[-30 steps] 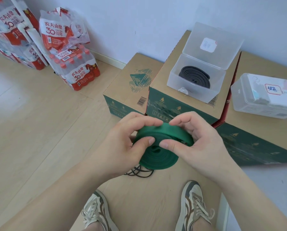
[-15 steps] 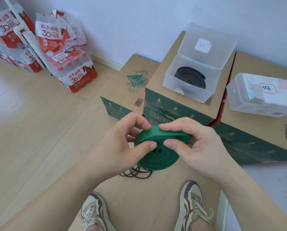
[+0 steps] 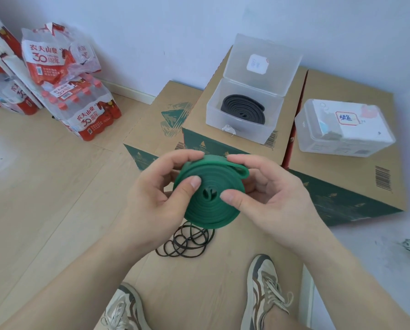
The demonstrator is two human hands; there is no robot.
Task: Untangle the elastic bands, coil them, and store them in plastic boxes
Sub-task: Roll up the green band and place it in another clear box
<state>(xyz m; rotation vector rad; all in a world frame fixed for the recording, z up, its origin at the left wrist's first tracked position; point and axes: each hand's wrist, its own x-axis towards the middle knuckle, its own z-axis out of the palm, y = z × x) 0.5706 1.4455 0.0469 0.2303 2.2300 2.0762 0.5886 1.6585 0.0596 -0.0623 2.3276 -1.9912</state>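
A green elastic band (image 3: 209, 206), wound into a flat coil, sits in both hands at the centre of the view. My left hand (image 3: 156, 194) grips its left side, thumb pressed on the coil's face. My right hand (image 3: 268, 194) holds the right side, thumb on the face and fingers over the top edge, where a loose end loops out. Below, on the floor, lies a thin black band (image 3: 187, 241) in tangled loops. An open clear plastic box (image 3: 234, 129) on a cardboard carton holds a coiled black band (image 3: 243, 110). A second, lidded plastic box (image 3: 342, 129) stands to the right.
Three cardboard cartons (image 3: 151, 129) stand side by side against the white wall. Shrink-wrapped packs of bottled water (image 3: 80, 108) are stacked at the far left on the wooden floor. My two shoes (image 3: 265, 289) show at the bottom edge.
The coil has tilted so its flat face turns toward the camera. Both thumbs now press on that face, and the hands have lifted slightly.
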